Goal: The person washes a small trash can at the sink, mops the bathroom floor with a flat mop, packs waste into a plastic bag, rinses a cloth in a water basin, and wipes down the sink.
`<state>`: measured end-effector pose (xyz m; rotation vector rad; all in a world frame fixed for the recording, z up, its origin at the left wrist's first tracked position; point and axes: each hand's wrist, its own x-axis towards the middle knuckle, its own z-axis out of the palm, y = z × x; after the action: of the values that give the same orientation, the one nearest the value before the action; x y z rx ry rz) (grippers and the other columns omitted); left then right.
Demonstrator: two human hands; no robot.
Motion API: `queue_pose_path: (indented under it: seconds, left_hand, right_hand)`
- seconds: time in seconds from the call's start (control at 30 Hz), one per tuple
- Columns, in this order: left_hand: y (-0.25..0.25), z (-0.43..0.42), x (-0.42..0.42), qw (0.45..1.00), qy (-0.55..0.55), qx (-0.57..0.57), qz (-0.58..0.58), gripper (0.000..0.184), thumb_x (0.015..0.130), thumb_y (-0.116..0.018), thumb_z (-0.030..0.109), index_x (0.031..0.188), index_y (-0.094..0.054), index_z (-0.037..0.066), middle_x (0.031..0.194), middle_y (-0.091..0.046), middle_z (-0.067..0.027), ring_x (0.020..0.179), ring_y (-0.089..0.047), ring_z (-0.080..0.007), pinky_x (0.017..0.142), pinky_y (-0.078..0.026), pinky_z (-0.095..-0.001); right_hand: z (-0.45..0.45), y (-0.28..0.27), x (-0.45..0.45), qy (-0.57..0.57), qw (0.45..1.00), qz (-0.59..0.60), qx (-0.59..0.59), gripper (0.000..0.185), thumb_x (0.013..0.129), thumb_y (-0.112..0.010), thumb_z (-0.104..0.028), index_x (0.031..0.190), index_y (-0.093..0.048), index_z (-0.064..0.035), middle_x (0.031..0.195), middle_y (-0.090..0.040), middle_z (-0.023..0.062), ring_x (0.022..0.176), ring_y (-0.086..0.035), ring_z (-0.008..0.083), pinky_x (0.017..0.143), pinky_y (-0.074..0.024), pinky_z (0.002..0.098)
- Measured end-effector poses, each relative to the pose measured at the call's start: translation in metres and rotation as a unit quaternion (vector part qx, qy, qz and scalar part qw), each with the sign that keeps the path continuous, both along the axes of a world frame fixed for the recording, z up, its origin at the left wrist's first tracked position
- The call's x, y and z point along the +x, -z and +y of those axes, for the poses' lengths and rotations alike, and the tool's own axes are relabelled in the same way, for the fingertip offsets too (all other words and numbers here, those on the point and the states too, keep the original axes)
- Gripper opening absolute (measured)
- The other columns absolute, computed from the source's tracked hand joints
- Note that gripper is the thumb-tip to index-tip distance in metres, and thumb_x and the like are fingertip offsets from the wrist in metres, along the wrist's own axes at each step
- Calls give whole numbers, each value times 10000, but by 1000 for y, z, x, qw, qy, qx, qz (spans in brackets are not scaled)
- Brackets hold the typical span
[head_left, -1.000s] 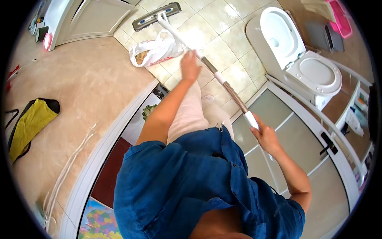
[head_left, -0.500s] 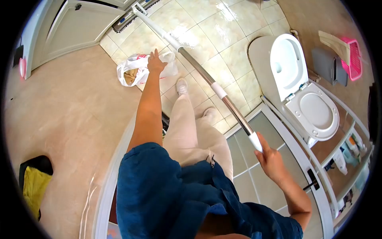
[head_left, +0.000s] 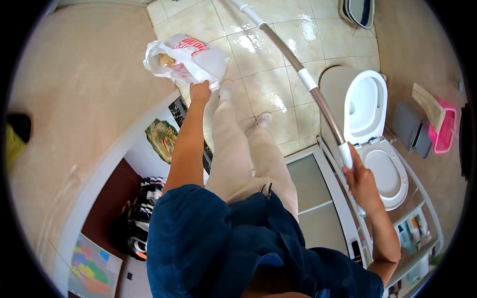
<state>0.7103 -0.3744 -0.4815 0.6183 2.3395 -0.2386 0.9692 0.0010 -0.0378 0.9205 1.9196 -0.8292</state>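
A white plastic bag (head_left: 203, 57) with red print hangs or rests by the wall at the upper left, something brown showing in its mouth. My left hand (head_left: 200, 92) is closed on the bag's lower edge, near its handle. My right hand (head_left: 358, 180) is wrapped round the white grip at the lower end of a long metal and white mop pole (head_left: 324, 107). The pole slants up and left over the tiled floor, and its head lies outside the view.
A toilet (head_left: 366, 107) with its lid raised stands at the right, beside a grey bin and a pink basket (head_left: 443, 130). A rack with bottles (head_left: 413, 227) is at the lower right. The glass-panelled door (head_left: 310, 186) stands near my legs. Slippers (head_left: 358, 11) lie at the top.
My left hand has gone from reaching open over the bag to gripping it. The pole and my right hand have shifted right in view, and the mop head has left the view.
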Motion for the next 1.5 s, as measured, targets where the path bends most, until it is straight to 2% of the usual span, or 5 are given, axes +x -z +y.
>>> queue_pose_path:
  seconds: [0.13,0.37,1.2,1.33,1.5]
  left_hand:
    - [-83,-53,31,988,-110,48,99,279,861,-617,377,923,-662,108,899,-703,-143,889,-671,-329,863,-477,-476]
    - [-191,-154,84,875,-415,160,190,360,868,-603,400,948,-647,52,866,-678,-220,845,-638,-429,756,-491,-513]
    - [-358,-610,227,618,-693,52,368,537,851,-599,435,1088,-650,-44,1067,-666,-246,997,-646,-395,850,-512,-467]
    - [-261,-690,213,801,-571,-17,178,492,900,-522,384,1064,-650,-62,1115,-640,-264,1079,-608,-377,915,-471,-457]
    - [-281,-415,187,933,-348,89,38,508,857,-629,347,1284,-542,86,1224,-600,-211,1145,-559,-370,968,-435,-440]
  right_hand:
    - [0,-15,-8,32,999,26,-30,579,979,-525,-163,1502,-279,-165,547,-481,36,415,-477,121,414,-414,305]
    - [-15,-26,-1,16,995,74,-72,568,997,-490,-247,1501,-271,-103,574,-492,38,403,-478,110,385,-426,280]
    - [-174,-58,52,252,933,103,-237,659,988,-505,-252,1541,-147,-242,761,-493,30,544,-468,106,514,-486,263]
    - [-221,-75,70,188,956,109,-196,622,1000,-481,-259,1539,-170,-266,701,-474,18,507,-454,101,448,-448,272]
    - [-248,-118,131,105,981,81,-141,603,1003,-449,-201,1538,-174,-242,660,-497,47,488,-495,124,437,-453,305]
